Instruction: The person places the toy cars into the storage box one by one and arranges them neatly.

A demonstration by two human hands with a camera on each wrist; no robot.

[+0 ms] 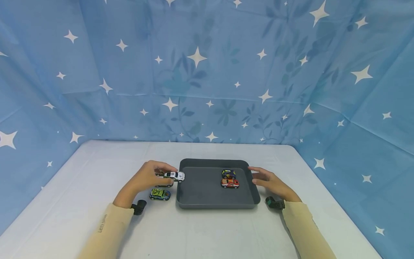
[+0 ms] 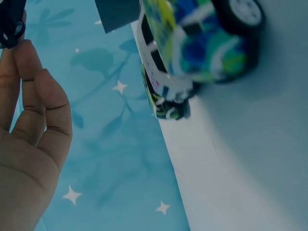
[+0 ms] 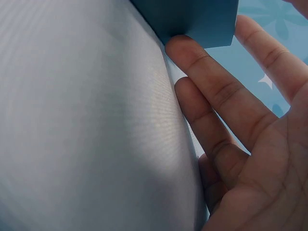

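Observation:
My left hand pinches a white toy car between fingers and thumb, raised at the left edge of the grey tray. In the left wrist view only a dark bit of the held car shows at the top left corner. My right hand is at the tray's right side, its fingers extended; in the right wrist view a fingertip meets the tray's outer wall. Inside the tray, a dark blue and yellow toy car sits just behind a red and white one.
Left of the tray a green and blue toy car stands on the white table. Beyond it are a white car and a dark green one, partly hidden by my left hand in the head view. A starry blue cloth hangs behind.

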